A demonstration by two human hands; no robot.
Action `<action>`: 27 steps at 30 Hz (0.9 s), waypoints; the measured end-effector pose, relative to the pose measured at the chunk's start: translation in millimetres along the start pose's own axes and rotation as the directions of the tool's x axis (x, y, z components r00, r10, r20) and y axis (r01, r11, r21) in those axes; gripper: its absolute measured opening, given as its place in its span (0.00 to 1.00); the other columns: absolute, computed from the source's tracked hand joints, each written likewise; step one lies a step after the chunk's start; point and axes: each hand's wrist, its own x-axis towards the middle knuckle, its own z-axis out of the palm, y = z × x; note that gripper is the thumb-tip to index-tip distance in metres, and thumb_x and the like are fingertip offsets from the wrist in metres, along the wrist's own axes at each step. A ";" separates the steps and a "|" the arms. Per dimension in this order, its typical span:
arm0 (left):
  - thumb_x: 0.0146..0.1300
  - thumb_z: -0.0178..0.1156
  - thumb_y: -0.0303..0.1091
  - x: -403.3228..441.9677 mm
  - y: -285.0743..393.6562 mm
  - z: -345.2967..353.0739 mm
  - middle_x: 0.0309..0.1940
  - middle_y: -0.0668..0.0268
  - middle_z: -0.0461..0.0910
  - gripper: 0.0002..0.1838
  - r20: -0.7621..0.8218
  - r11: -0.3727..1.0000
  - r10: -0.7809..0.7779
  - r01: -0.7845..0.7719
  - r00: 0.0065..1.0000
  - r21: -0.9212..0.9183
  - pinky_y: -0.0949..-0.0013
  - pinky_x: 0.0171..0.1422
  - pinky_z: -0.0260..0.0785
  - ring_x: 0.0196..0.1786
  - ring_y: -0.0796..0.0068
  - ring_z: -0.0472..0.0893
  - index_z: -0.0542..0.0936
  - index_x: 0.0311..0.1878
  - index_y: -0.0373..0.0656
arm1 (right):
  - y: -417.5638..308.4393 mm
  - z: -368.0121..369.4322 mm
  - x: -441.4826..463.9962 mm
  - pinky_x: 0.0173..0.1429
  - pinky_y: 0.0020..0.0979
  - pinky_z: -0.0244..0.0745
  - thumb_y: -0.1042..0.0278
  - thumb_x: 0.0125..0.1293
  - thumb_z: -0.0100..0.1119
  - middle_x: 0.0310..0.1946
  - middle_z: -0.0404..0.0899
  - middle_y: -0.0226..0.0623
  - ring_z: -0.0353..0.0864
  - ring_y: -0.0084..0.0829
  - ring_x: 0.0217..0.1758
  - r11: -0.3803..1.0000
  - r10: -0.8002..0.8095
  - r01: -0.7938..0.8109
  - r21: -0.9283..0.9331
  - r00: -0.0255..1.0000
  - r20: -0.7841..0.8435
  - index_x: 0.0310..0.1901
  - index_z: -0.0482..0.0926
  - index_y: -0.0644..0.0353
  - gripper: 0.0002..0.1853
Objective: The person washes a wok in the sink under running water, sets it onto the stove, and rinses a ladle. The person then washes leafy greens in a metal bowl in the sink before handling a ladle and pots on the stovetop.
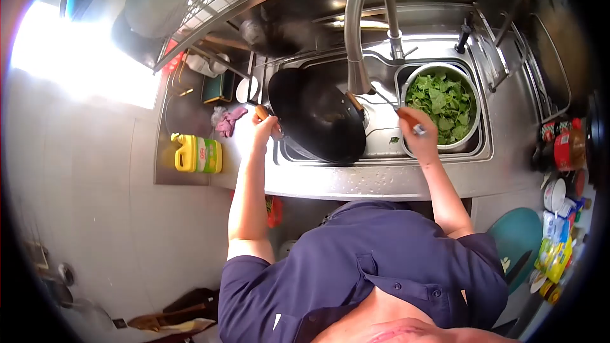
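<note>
A large black wok [321, 117] tilts on its side over the left sink basin. My left hand [260, 132] is closed round its wooden handle [262, 112] at the left. Near the bowl's right rim, my right hand [419, 132] grips a thin-stemmed metal utensil [384, 97]; its stem points toward the wok and its head is not clear. A second wooden grip [354, 101] shows at the wok's right edge. Just above the wok's right side hangs the faucet spout [359, 76]. Leafy greens [441, 105] fill a round metal bowl [475, 128] in the right basin.
A yellow jug [198, 154] and a purple cloth [227, 121] lie on the left counter. Metal racks [502, 44] frame the sink. At the right are a green cutting board [513, 236] with a dark knife, and several bottles and packets [556, 241].
</note>
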 end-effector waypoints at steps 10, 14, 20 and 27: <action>0.54 0.59 0.32 17.9 -45.2 -19.9 0.21 0.70 0.74 0.07 0.091 0.984 -0.057 0.071 0.994 -0.163 0.78 0.26 0.65 0.21 0.81 0.73 0.70 0.33 0.45 | 21.1 23.3 -51.2 0.42 0.34 0.70 0.73 0.49 0.63 0.30 0.72 0.34 0.72 0.38 0.38 0.781 -0.012 0.323 -0.535 0.863 0.505 0.40 0.79 0.51 0.14; 0.55 0.59 0.33 41.3 -125.0 -25.4 0.25 0.66 0.76 0.12 0.129 0.952 -0.174 0.201 0.976 -0.232 0.72 0.29 0.70 0.26 0.75 0.77 0.67 0.39 0.44 | 37.6 17.6 -62.2 0.45 0.36 0.70 0.76 0.52 0.56 0.32 0.71 0.35 0.71 0.37 0.42 0.728 0.131 0.375 -0.574 0.746 0.653 0.43 0.78 0.49 0.16; 0.54 0.61 0.39 18.2 -156.7 -22.8 0.24 0.66 0.78 0.13 0.146 0.898 -0.425 0.437 0.893 -0.055 0.67 0.28 0.72 0.25 0.74 0.78 0.72 0.39 0.45 | 33.3 16.8 16.9 0.46 0.41 0.70 0.78 0.54 0.48 0.32 0.76 0.41 0.74 0.45 0.41 0.652 0.035 0.335 -0.680 0.883 0.468 0.40 0.79 0.57 0.13; 0.56 0.63 0.42 11.6 -149.4 -11.4 0.23 0.64 0.79 0.18 0.122 0.950 -0.262 0.278 0.957 -0.140 0.68 0.35 0.71 0.27 0.72 0.79 0.73 0.41 0.37 | 107.5 8.6 180.7 0.58 0.42 0.67 0.66 0.60 0.54 0.51 0.73 0.50 0.70 0.46 0.55 0.345 -0.151 0.340 -0.875 0.940 0.306 0.48 0.73 0.65 0.16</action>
